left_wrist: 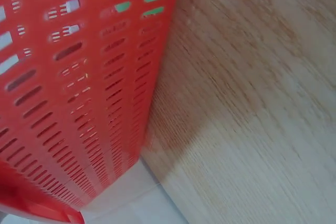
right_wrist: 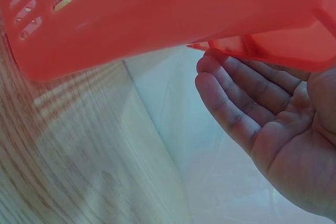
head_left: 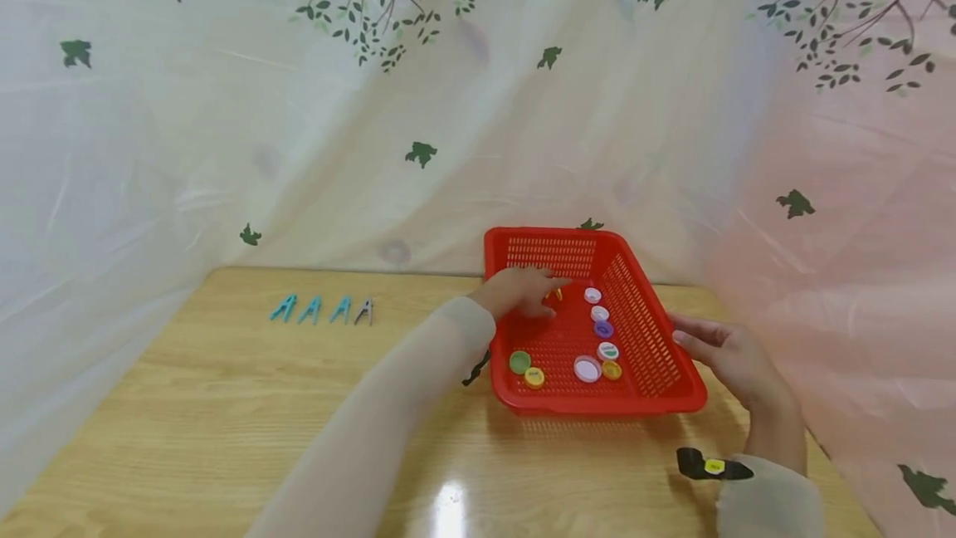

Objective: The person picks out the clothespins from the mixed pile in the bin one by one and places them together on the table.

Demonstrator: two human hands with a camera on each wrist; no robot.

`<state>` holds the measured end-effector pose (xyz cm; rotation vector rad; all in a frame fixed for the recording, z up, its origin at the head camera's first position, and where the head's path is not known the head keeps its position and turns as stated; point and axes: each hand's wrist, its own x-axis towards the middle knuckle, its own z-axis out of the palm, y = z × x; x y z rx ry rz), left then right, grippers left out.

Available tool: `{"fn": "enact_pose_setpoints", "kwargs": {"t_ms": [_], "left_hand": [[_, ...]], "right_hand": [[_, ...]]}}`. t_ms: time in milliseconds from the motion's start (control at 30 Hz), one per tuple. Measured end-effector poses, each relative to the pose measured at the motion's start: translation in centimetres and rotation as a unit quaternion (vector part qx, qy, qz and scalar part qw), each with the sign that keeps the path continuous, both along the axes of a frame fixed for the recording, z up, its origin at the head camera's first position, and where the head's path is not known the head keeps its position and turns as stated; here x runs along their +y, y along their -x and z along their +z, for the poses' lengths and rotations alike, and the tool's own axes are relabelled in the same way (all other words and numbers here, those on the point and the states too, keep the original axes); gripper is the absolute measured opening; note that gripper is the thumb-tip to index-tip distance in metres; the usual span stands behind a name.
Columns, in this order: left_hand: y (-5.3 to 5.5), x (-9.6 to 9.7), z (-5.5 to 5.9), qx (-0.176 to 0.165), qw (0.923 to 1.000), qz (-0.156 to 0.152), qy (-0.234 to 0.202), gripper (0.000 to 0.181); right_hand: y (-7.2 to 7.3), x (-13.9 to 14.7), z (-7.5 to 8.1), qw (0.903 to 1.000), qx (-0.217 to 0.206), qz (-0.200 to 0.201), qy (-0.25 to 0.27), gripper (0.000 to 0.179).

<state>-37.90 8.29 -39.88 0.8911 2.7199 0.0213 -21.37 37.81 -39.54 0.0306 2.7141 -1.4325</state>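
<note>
In the far half of the red basket [head_left: 597,407], right beneath the left hand [head_left: 520,291], just a glimpse of a yellow clothespin [head_left: 558,295]. Lies in the gap between extended fingers and thumb, far nearer to the left hand than to the right hand [head_left: 724,355]. Shows two slim prongs pointing roughly toward the near rim, suggesting a long axis more along the basket than across it; cannot tell for certain, being partly covered. Small, bright yellow, forked.

Over the left rim, reaching in with the left hand, spread and apparently not closed on anything; cannot tell about any touch on the clothespin. At the opposite rim, pinching the edge with the right hand, thumb over the lip, fingertips under it, probably for steadiness.

All around, slotted red plastic walls and a perforated floor. Toward the near left corner, a green cap [head_left: 519,362] and a yellow cap [head_left: 534,378] side by side. Along the right of the floor, in a loose line, a wide white cap [head_left: 587,369], a golden cap [head_left: 611,371], a white-and-green cap [head_left: 608,351], a purple cap [head_left: 603,329] and two pale caps [head_left: 600,315].

Farther out, on the wood-grain tabletop [head_left: 187,405] left of the basket, three teal clothespins [head_left: 282,306] and a gray clothespin [head_left: 366,306] in a row. Behind everything, a pale leaf-printed curtain [head_left: 336,148].
</note>
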Motion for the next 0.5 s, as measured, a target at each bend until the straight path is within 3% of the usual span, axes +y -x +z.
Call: {"fn": "enact_pose_setpoints", "kwargs": {"t_ms": [167,367,500], "left_hand": [[-0.35,-0.09,-0.40,-0.014,0.9998,0.011,-0.006,0.081],[-0.82,-0.40,-0.36,-0.078,0.9955,0.053,0.015,0.083],[-0.63,-0.32,-0.46,-0.091,0.9939,0.056,0.025,0.086]], "right_hand": [[-0.05,-0.08,-0.10,0.9999,-0.005,-0.004,0.008,0.068],[0.03,-0.10,-0.16,0.9999,-0.010,-0.006,0.011,0.068],[0.06,-0.08,-0.24,0.9999,-0.010,-0.008,0.009,0.068]]}}
